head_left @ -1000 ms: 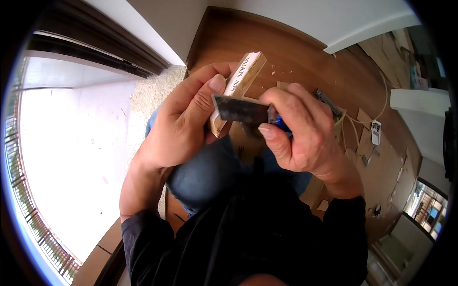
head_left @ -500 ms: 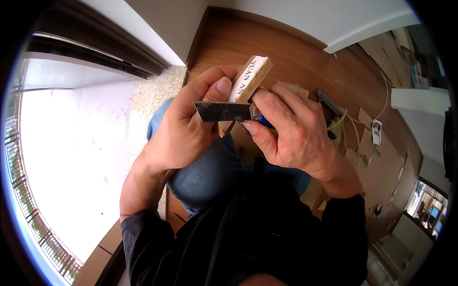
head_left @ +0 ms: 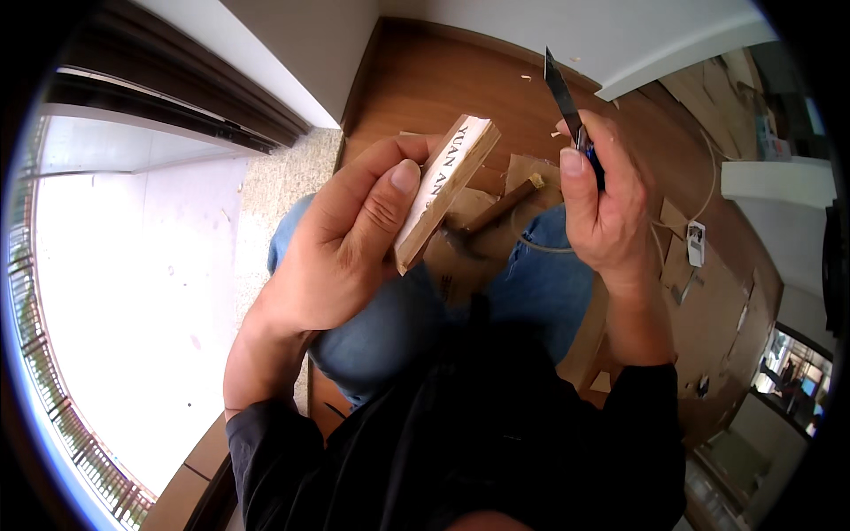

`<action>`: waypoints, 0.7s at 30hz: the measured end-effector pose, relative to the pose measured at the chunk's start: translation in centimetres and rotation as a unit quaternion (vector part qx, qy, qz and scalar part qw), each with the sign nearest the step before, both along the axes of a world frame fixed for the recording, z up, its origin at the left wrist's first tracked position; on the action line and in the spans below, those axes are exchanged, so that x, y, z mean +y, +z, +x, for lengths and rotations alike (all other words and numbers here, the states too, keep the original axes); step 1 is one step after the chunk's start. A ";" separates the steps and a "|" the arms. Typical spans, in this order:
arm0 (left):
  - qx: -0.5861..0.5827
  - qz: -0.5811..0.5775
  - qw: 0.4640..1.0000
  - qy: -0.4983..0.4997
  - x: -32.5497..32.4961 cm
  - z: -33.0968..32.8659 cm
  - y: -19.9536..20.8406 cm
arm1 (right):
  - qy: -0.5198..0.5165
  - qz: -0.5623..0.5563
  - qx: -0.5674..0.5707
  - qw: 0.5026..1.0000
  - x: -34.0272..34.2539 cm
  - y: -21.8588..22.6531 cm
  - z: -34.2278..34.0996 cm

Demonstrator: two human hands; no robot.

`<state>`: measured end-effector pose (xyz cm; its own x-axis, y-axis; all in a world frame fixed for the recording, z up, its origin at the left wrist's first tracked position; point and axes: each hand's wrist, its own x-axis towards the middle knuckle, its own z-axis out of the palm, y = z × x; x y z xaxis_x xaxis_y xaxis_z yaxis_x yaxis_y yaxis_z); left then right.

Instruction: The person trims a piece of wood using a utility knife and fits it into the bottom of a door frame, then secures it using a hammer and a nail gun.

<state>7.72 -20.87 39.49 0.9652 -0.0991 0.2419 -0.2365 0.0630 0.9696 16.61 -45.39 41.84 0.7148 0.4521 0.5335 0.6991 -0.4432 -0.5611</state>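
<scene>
My left hand [head_left: 354, 221] is closed round a short strip of wood [head_left: 447, 190], thumb pressed on its white printed face. The strip slants up to the right, and its bare tan edge shows along the right side. In my right hand [head_left: 606, 199] is a utility knife [head_left: 567, 102] with a dark blade and a blue handle, partly hidden by the fingers. The blade points up and to the left, well apart from the wood. Between and below the hands a hammer [head_left: 505, 205] with a wooden handle lies on cardboard, its head partly in shadow.
My jeans-clad knees [head_left: 372, 332] are below the hands. Brown wood flooring [head_left: 434, 75] runs up to white walls, with small shavings [head_left: 526, 77] near the far wall. Cardboard sheets [head_left: 708, 327] and a white device [head_left: 697, 243] lie to the right. A stone sill [head_left: 283, 177] borders the left.
My right hand has lifted the knife off the wood, up and to the right, and the blade has turned upward. The wood stays in my left hand, and the hammer has come into view.
</scene>
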 end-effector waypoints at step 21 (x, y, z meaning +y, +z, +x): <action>0.230 -0.048 0.972 -0.021 -0.3 -0.5 5.1 | 0.131 -0.044 -0.063 0.988 3.4 -0.4 -2.9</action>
